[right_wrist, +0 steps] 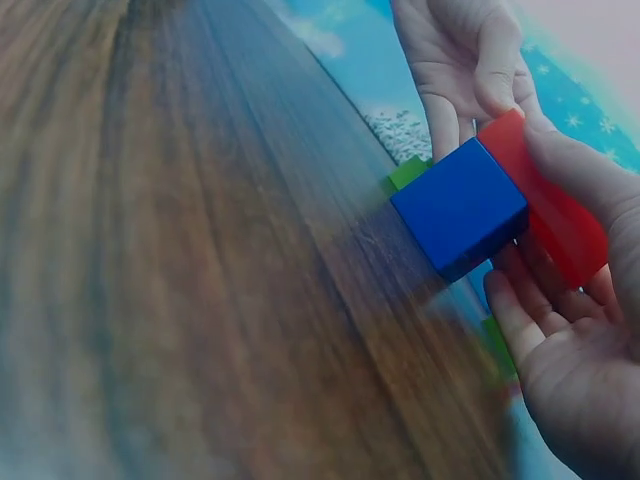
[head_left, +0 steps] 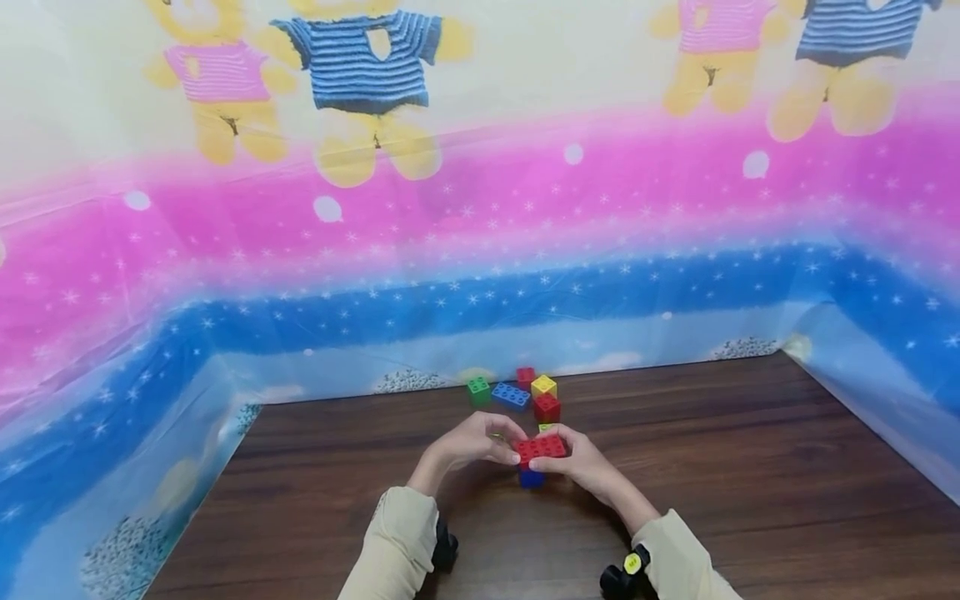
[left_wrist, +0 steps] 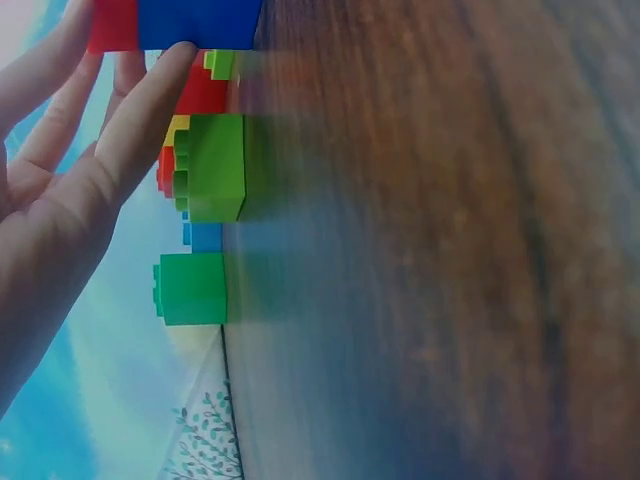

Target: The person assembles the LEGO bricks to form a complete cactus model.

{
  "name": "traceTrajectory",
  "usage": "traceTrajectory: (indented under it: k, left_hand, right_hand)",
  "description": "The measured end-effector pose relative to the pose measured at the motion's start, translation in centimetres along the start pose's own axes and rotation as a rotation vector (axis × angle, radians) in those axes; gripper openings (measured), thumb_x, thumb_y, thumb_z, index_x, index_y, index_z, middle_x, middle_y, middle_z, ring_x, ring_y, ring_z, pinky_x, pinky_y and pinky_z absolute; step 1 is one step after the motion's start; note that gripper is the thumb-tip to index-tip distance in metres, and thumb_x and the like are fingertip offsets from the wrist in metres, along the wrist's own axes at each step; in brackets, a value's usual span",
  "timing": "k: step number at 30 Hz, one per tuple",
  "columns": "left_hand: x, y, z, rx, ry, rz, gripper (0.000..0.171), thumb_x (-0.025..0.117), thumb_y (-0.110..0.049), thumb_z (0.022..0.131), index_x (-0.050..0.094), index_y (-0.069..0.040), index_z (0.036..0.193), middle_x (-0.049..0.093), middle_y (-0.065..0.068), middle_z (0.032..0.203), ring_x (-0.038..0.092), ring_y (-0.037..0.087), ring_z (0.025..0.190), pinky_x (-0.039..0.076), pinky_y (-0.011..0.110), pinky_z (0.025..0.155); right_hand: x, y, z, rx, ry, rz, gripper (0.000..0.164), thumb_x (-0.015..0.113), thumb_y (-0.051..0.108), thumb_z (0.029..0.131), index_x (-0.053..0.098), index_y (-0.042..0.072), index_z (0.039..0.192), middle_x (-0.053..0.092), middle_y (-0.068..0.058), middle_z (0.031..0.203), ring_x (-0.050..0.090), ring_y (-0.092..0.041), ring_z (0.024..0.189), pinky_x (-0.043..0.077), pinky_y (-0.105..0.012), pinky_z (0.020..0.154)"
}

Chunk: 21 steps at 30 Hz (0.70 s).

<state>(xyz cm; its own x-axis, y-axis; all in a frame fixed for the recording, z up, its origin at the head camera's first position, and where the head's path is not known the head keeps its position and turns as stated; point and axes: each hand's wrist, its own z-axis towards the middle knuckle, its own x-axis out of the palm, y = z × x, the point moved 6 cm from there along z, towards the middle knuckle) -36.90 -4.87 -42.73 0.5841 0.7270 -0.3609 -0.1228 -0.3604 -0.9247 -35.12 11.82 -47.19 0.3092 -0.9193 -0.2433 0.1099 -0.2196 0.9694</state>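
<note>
A long red brick (head_left: 542, 447) sits across the top of a blue brick (head_left: 532, 479), just in front of the person on the table. My left hand (head_left: 476, 439) holds the red brick's left end, its thumb by the join with the blue one. At the other end, my right hand (head_left: 581, 458) grips the red brick between thumb and fingers. The right wrist view shows the blue brick (right_wrist: 460, 205) under the red brick (right_wrist: 555, 210), which juts out to one side. Behind the hands, a lime green brick (left_wrist: 218, 168) is mostly hidden in the head view.
Beyond the hands lie a green brick (head_left: 478, 390), a blue brick (head_left: 512, 395), a yellow brick (head_left: 544, 386) and two red ones, the nearer red brick (head_left: 547, 407) closest to the hands. A patterned cloth (head_left: 450, 317) borders the wooden table (head_left: 750, 500) at the back and sides.
</note>
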Motion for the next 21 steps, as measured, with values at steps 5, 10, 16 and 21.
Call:
traceTrajectory:
  k: [5,10,16,21]
  left_hand:
    - [0.3,0.2,0.5,-0.003,-0.02,0.006,0.028,0.072,-0.007,0.084,0.066,-0.001,0.111,0.066,0.012,0.107,0.064,0.017,0.088,0.058,0.039,0.088]
    - [0.5,0.1,0.9,0.02,-0.045,0.022,0.027,0.072,-0.007,0.084,0.067,-0.001,0.111,0.067,0.013,0.108,0.063,0.017,0.09,0.058,0.039,0.089]
    - [-0.2,-0.6,0.3,0.071,-0.11,0.091,0.028,0.073,-0.008,0.084,0.067,0.002,0.109,0.069,0.019,0.108,0.066,0.02,0.093,0.058,0.038,0.087]
    - [-1.4,-1.2,-0.3,0.093,-0.19,0.124,0.031,0.072,-0.009,0.086,0.065,0.003,0.113,0.068,0.021,0.113,0.066,0.025,0.101,0.056,0.04,0.09]
  right_hand:
    - [0.0,-0.3,-0.2,0.007,-0.018,0.012,0.053,0.075,0.031,0.085,0.052,0.004,0.124,0.063,-0.012,0.117,0.059,-0.018,0.099,0.054,-0.028,0.089]
    - [-0.1,-0.3,-0.4,0.015,-0.059,0.012,0.054,0.077,0.032,0.083,0.052,0.007,0.123,0.064,-0.011,0.116,0.06,-0.018,0.099,0.054,-0.033,0.092]
    - [-0.1,-0.6,-0.2,0.026,-0.07,0.017,0.054,0.078,0.033,0.082,0.053,0.007,0.123,0.065,-0.01,0.115,0.061,-0.017,0.099,0.054,-0.035,0.092]
    - [-0.2,-0.7,-0.2,0.024,-0.074,0.013,0.053,0.077,0.033,0.083,0.054,0.007,0.123,0.065,-0.01,0.113,0.06,-0.017,0.098,0.052,-0.034,0.092]
